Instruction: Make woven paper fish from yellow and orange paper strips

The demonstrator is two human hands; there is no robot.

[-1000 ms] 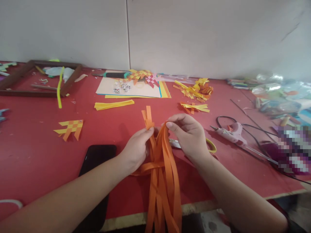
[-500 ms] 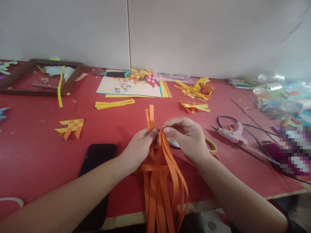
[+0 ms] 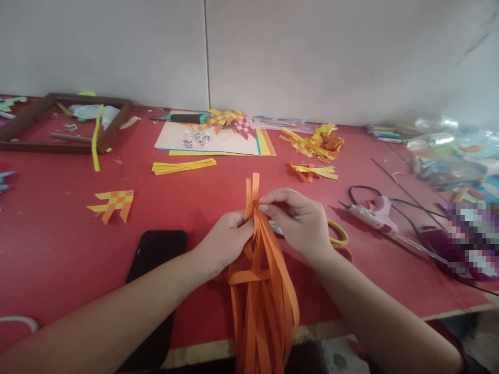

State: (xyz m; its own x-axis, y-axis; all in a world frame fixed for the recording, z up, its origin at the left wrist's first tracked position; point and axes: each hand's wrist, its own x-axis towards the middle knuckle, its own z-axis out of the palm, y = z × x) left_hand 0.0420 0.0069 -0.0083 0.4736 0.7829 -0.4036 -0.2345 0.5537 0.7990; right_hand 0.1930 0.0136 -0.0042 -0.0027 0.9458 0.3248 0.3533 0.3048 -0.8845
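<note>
Worktop [image 3: 218, 192] counts: glue gun [image 3: 372, 217], 1, toward right edge; smartphone [image 3: 159, 252], 1, front edge; brown frame [image 3: 47, 148], 1, back left corner; loose woven paper fish [image 3: 119, 200], 1, toward left edge. Orange paper strips [image 3: 278, 280]: several, overlapping, exact count unreadable.

Inscriptions: no text, label, brand, number or sign can be read.
</note>
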